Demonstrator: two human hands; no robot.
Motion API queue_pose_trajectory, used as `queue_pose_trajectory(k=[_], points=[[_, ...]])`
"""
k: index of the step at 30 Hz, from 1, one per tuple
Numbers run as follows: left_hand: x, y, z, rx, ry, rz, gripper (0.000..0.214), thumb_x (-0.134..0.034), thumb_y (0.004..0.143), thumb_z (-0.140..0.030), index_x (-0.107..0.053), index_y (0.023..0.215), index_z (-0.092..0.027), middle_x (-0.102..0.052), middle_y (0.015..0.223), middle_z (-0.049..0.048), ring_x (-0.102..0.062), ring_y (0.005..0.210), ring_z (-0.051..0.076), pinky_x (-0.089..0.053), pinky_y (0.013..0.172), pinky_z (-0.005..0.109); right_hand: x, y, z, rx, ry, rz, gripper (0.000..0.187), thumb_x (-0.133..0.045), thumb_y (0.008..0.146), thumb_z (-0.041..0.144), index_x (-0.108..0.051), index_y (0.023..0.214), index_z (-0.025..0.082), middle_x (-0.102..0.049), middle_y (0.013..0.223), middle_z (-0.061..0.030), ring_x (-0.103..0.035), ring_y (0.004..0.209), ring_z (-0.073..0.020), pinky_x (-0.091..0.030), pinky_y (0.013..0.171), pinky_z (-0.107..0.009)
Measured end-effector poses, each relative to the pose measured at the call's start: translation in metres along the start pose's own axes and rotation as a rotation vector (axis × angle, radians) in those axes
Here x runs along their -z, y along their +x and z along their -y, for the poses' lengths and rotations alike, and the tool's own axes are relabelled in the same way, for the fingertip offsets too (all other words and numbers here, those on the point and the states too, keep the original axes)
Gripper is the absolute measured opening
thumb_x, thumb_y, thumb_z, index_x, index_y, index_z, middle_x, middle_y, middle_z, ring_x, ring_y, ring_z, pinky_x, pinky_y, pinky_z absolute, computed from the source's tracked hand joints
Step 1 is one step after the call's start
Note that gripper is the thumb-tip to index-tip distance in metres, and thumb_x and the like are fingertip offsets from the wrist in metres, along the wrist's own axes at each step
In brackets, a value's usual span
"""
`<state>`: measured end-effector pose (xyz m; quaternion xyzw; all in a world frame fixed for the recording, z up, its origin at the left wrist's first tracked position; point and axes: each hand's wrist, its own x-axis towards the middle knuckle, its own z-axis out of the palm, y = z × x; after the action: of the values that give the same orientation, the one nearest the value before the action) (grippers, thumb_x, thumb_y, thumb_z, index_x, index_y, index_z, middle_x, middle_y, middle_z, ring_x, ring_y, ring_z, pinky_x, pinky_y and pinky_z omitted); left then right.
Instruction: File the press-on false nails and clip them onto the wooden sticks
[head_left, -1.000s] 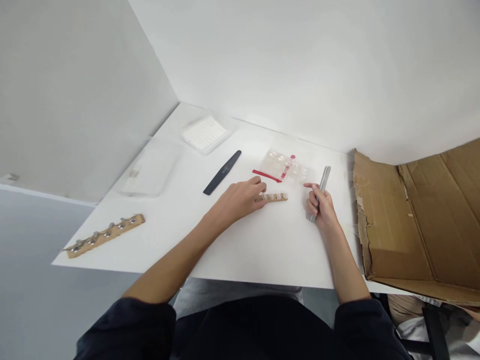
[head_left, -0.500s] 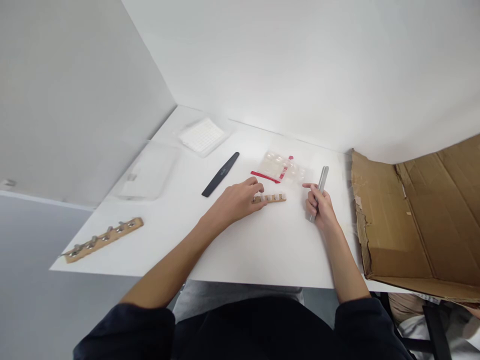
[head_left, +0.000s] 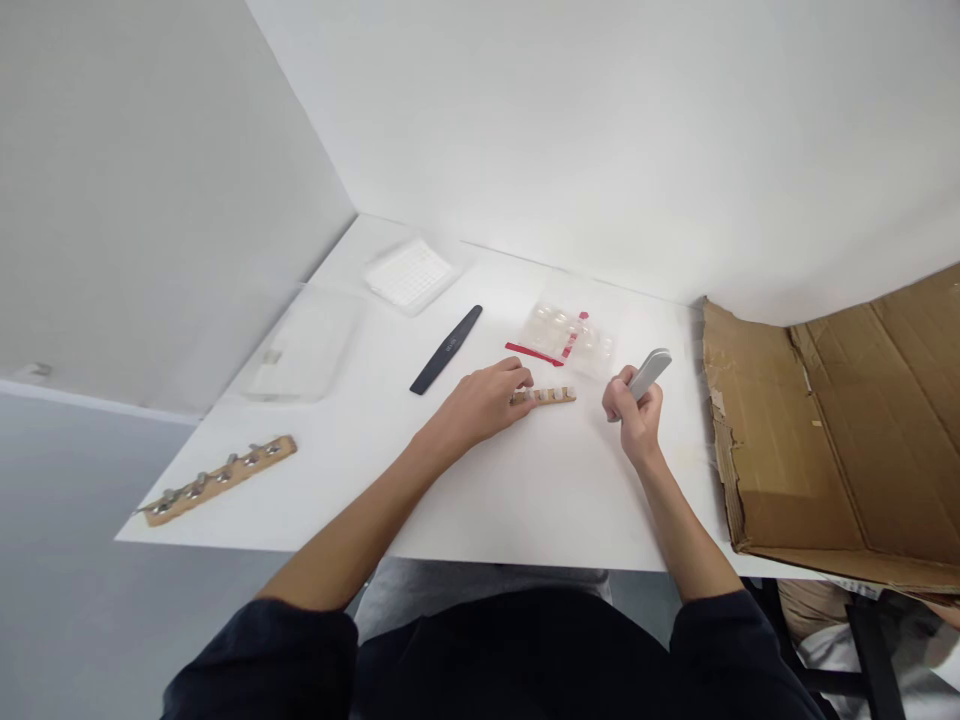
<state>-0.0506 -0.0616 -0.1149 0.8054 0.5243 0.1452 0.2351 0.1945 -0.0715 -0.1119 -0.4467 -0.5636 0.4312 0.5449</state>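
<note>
My left hand [head_left: 491, 400] is closed around the left end of a small wooden strip [head_left: 556, 401] that lies on the table. Several small whitish pieces stand in a row along the strip; the fingers hide its left end. To the right, clear of the strip, my right hand [head_left: 634, 415] is wrapped round a long grey nail file [head_left: 650, 370], whose rounded end tilts up and to the right. Behind the strip lies a clear packet with red strips [head_left: 559, 330] and round bumps. A black nail file [head_left: 447, 348] lies flat beyond my left forearm.
A wooden bar with metal fittings [head_left: 223, 478] lies near the table's left front corner. Further back are a clear plastic bag [head_left: 300, 345] and a white gridded sheet [head_left: 411, 275]. An open cardboard box [head_left: 810, 450] stands at the right, and white walls rise behind.
My right hand has turned its grip, and the grey nail file has swung from near upright to leaning right. My left hand stays on the wooden strip. The view has shifted slightly.
</note>
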Motion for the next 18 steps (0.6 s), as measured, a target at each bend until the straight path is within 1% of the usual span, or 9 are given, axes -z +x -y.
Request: queue_pose_trajectory(k=[1,3,6,9,13,18], points=[[0.0,0.0,0.0,-0.001,0.0,-0.003,0.014,-0.061,0.097,-0.031,-0.067,0.101,-0.019,-0.07,0.11,0.0067,-0.063,0.073,0.017,-0.042,0.066,0.032,-0.01,0.002,0.007,0.021,0.007,0.048,0.054,-0.073,0.091,0.061,-0.046,0.063,0.023,-0.04,0.058,0.0032,-0.037,0.052,-0.0118,-0.032,0.049,-0.028],[-0.001,0.0,0.0,-0.003,-0.004,-0.015,0.014,-0.061,0.098,-0.032,-0.067,0.101,-0.019,-0.069,0.11,0.007,-0.063,0.073,0.017,-0.042,0.065,0.032,-0.033,0.008,0.019,0.035,0.05,0.125,0.059,-0.073,0.09,0.062,-0.043,0.057,0.023,-0.036,0.056,0.0031,-0.034,0.052,-0.0119,-0.029,0.049,-0.029],[-0.002,0.001,-0.001,0.003,-0.028,-0.024,0.012,-0.063,0.096,-0.03,-0.067,0.097,-0.019,-0.069,0.107,0.0066,-0.063,0.074,0.017,-0.041,0.064,0.031,-0.067,0.02,0.023,0.063,0.204,0.125,0.069,-0.069,0.093,0.063,-0.03,0.051,0.024,-0.023,0.05,0.0061,-0.022,0.046,-0.0097,-0.021,0.046,-0.03],[-0.003,0.001,-0.003,0.013,-0.04,-0.013,0.01,-0.064,0.096,-0.029,-0.065,0.091,-0.019,-0.067,0.1,0.0058,-0.063,0.073,0.018,-0.039,0.062,0.03,-0.091,0.028,0.017,0.021,0.333,0.124,0.073,-0.069,0.093,0.062,-0.023,0.05,0.025,-0.016,0.047,0.0084,-0.015,0.042,-0.0077,-0.016,0.044,-0.03],[-0.001,0.0,-0.007,0.023,-0.04,-0.003,0.008,-0.063,0.095,-0.025,-0.063,0.09,-0.019,-0.063,0.093,0.0048,-0.061,0.071,0.018,-0.036,0.059,0.031,-0.105,0.031,0.008,-0.012,0.37,0.111,0.076,-0.072,0.09,0.064,-0.021,0.049,0.025,-0.016,0.045,0.0091,-0.013,0.04,-0.0066,-0.018,0.042,-0.029],[0.001,0.0,-0.009,0.045,-0.097,-0.012,0.011,-0.064,0.093,-0.023,-0.058,0.085,-0.019,-0.063,0.09,0.004,-0.06,0.072,0.018,-0.034,0.059,0.031,-0.108,0.03,0.004,-0.01,0.351,0.107,0.078,-0.072,0.089,0.067,-0.02,0.049,0.025,-0.015,0.045,0.0093,-0.015,0.039,-0.0066,-0.019,0.042,-0.029]])
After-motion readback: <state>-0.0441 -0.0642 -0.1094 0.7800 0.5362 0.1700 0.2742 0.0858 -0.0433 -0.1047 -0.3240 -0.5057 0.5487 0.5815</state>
